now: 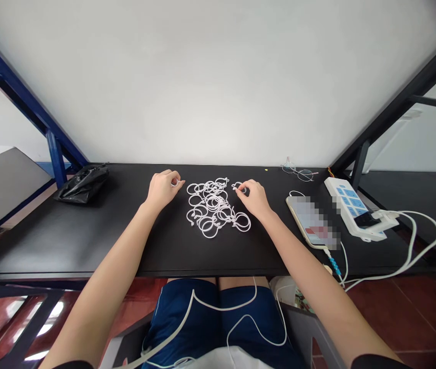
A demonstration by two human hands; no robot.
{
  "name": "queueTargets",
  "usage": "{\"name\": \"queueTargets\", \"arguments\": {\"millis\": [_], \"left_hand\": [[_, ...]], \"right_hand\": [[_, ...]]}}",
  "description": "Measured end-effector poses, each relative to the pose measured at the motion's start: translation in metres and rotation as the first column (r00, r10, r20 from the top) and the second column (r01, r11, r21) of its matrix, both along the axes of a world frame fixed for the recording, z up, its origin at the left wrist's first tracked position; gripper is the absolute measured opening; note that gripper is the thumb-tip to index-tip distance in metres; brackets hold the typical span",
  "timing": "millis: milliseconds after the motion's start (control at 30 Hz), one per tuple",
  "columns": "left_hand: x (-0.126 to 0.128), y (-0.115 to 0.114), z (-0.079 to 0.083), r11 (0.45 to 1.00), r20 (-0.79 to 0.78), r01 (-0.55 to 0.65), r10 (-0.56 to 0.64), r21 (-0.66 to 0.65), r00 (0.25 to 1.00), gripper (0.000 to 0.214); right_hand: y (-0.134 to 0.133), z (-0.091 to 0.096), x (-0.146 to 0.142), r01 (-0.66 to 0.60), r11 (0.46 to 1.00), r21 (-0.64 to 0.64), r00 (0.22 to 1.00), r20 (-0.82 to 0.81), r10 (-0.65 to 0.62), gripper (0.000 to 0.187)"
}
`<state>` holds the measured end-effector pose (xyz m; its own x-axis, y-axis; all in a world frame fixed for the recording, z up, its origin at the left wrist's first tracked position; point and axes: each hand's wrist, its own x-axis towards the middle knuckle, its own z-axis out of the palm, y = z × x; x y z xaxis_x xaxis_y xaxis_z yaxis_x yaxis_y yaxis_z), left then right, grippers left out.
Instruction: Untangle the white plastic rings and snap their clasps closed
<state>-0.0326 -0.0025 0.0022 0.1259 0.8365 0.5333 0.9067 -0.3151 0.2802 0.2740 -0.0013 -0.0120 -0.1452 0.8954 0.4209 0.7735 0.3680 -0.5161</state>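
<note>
A tangled pile of thin white curtain rings (pixel 214 203), open loops with small knobbed ends, lies on the black desk between my hands. Left of the pile, my left hand (pixel 164 185) is closed in a pinch around one white ring, mostly covered by the fingers. On the other side, my right hand (pixel 254 196) pinches another white ring between thumb and fingertips; part of its loop shows beyond the fingers. Both hands are close to the desktop at the pile's far edges.
A black plastic bag (pixel 84 184) sits at the left back. To the right are eyeglasses (pixel 304 175), a charging phone (pixel 310 220) and a white power strip (pixel 350 205) with white cables. A wall closes off the back; metal frame posts flank the desk.
</note>
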Motion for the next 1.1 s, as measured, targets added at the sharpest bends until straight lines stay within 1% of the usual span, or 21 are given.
{"name": "queueTargets", "arguments": {"millis": [133,233,400,533,633,733,833,1100], "left_hand": [[0.000,-0.001,0.001,1.000,0.050,-0.020,0.020,0.010,0.999,0.020],[0.000,-0.001,0.001,1.000,0.090,-0.025,0.025,-0.009,0.996,0.022],[-0.001,-0.001,-0.002,0.996,0.060,-0.032,0.037,-0.084,0.998,0.025],[-0.003,0.003,-0.007,0.990,0.017,-0.002,0.004,-0.142,1.000,0.019],[-0.004,0.006,-0.014,0.983,-0.025,0.035,-0.040,-0.183,0.999,0.018],[-0.006,0.010,-0.022,0.972,-0.029,0.055,-0.063,-0.227,0.998,0.019],[-0.007,0.012,-0.025,0.969,-0.010,0.056,-0.060,-0.241,0.998,0.020],[-0.009,0.013,-0.028,0.972,-0.026,0.015,-0.022,-0.235,0.999,0.022]], "right_hand": [[0.000,0.001,0.000,0.006,0.997,0.083,0.998,-0.064,0.000,0.012],[-0.002,0.004,-0.002,0.003,0.992,0.128,0.994,-0.108,0.011,0.012],[-0.004,0.007,-0.004,-0.007,0.987,0.161,0.985,-0.171,0.035,0.011],[-0.005,0.007,-0.005,-0.029,0.987,0.158,0.986,-0.160,0.055,0.012],[-0.006,0.007,-0.004,-0.036,0.989,0.142,0.987,-0.151,0.058,0.013],[-0.006,0.007,-0.004,-0.039,0.990,0.135,0.986,-0.154,0.060,0.013],[-0.007,0.007,-0.005,-0.042,0.990,0.138,0.986,-0.157,0.064,0.013],[-0.006,0.007,-0.006,-0.040,0.991,0.128,0.978,-0.197,0.065,0.012]]}}
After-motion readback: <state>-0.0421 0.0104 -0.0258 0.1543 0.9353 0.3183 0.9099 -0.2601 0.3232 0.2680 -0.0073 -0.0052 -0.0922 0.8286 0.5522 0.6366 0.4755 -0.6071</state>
